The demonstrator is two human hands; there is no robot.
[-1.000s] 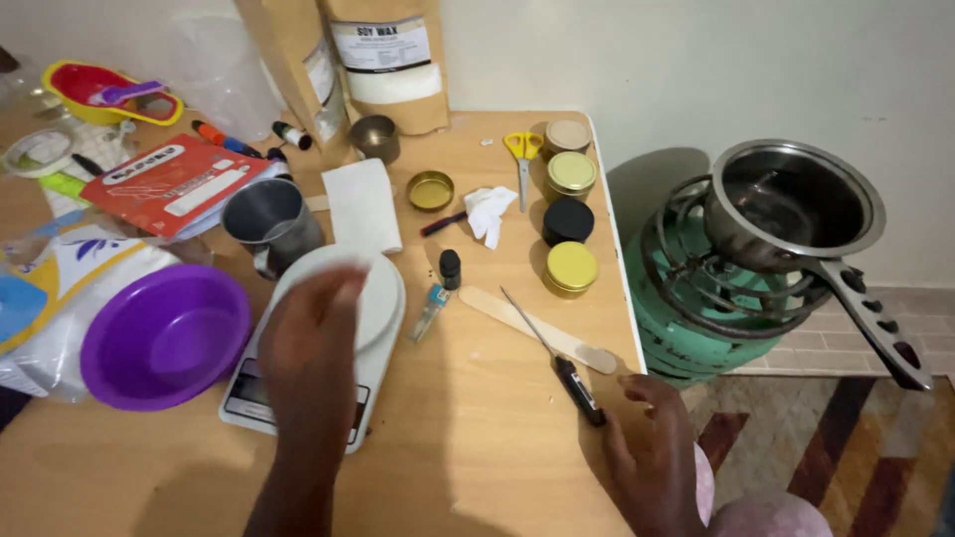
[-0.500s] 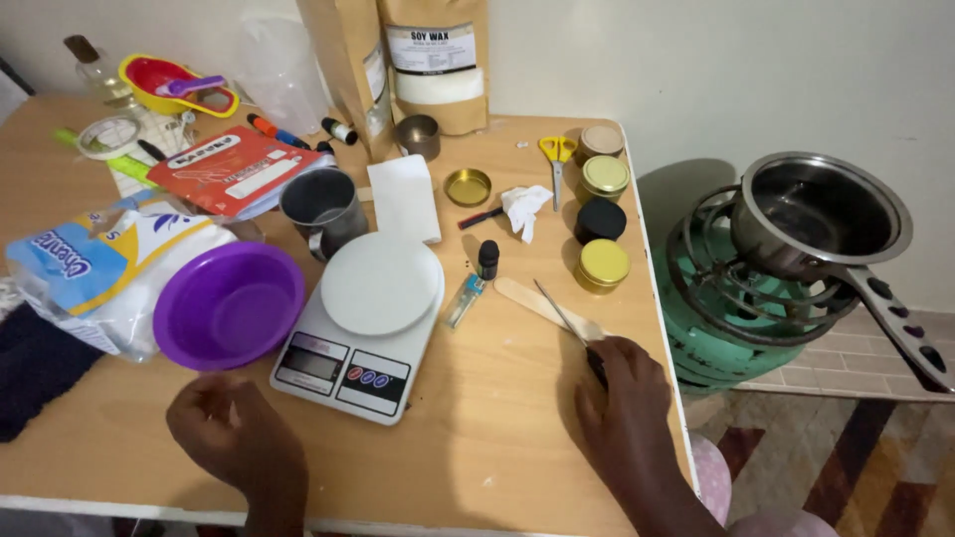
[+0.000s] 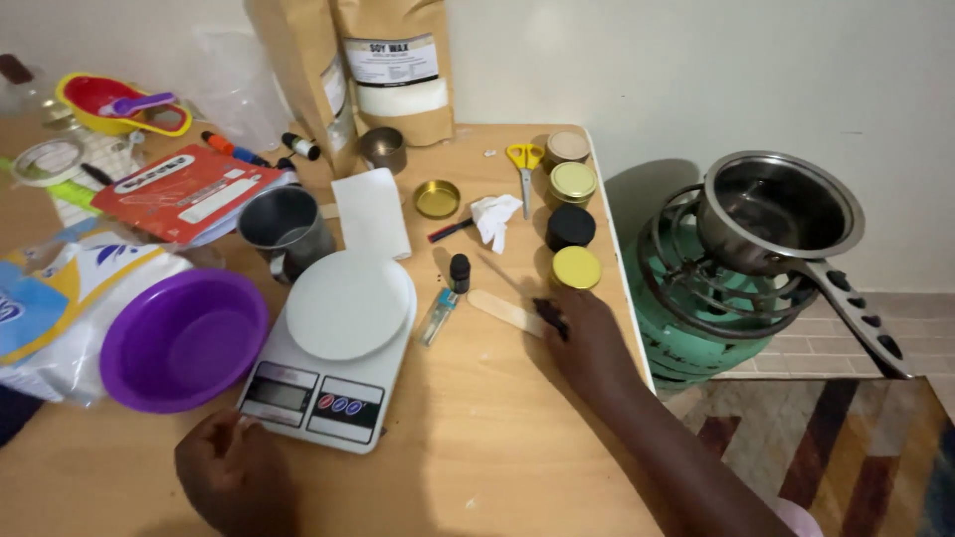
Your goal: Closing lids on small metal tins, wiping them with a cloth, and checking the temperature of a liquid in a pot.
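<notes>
Resting on a wooden table point(image 3: 497, 438), the right hand point(image 3: 587, 343) curls its fingers around a black-handled knife point(image 3: 550, 316), beside a flat wooden stick point(image 3: 502, 308) and a yellow-lidded tin point(image 3: 576, 267). The left hand point(image 3: 234, 477), loosely closed and empty, lies just near of a white kitchen scale point(image 3: 333, 343). A purple bowl point(image 3: 184, 338) sits left of the scale.

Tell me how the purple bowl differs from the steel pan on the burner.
The purple bowl is plastic-looking and handleless; the steel pan is shiny metal with a long dark handle. The bowl rests on the wooden table near the left hand; the pan sits tilted on the green gas burner beside the table. Both look empty.
</notes>
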